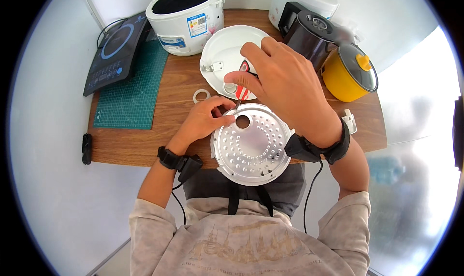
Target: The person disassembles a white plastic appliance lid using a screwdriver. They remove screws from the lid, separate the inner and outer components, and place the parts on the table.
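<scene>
The right hand [285, 82] is gripping a screwdriver [243, 85] with a red and white handle, fingers clenched around it, and is holding it nearly upright with its tip pointing down at the upper rim of a round perforated metal plate [251, 143]. The left hand [205, 119] is pinching that same upper-left edge of the plate, thumb and fingertips closed on the rim just beside the plate's large round hole. The plate is lying at the near edge of the wooden desk [154, 140], partly overhanging it toward the person's lap.

Just behind the hands a white round lid [222, 46] is lying open side up, with a small metal bracket [212, 66] sitting on its left part. A small white ring [201, 95] is resting on the desk between the lid and the left hand. Behind the lid a white rice cooker body [186, 20] is standing open; it is carrying a rectangular blue and white label with a small yellow patch on its front wall and a second pale label lower to the left. A green cutting mat [133, 92] is covering the desk's left part, and a black induction hob [116, 51] is lying tilted over its far corner. To the right a dark cooker [309, 36] and a yellow pot with a glass lid [350, 73] are standing side by side. Both wrists are wearing black bands with cables.
</scene>
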### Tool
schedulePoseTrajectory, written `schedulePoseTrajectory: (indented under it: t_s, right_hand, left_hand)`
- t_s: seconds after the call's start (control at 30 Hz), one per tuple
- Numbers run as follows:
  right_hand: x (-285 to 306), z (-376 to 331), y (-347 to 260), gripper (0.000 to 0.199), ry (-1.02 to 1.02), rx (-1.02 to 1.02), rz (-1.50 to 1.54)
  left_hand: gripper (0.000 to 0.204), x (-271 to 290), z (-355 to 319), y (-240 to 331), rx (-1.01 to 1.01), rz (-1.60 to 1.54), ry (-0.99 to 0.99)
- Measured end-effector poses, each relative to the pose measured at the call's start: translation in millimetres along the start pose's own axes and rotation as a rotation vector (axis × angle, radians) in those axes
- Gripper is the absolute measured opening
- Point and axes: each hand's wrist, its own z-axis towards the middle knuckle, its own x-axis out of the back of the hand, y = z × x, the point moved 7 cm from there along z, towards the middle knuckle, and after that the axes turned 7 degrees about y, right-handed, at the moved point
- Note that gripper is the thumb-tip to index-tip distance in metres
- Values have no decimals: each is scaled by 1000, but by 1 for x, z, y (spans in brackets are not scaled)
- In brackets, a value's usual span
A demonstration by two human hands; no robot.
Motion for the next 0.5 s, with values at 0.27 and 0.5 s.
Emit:
schedulePoseTrajectory:
  t_s: [0.27,0.5]
  right_hand:
    - [18,-6,-1,35,-3,-4,408]
    - [15,-19,16,45,-30,-108,383]
  left_hand:
    - [37,-7,-5,5,5,16,-3]
    - [37,-23,-7,12,-2,9,2]
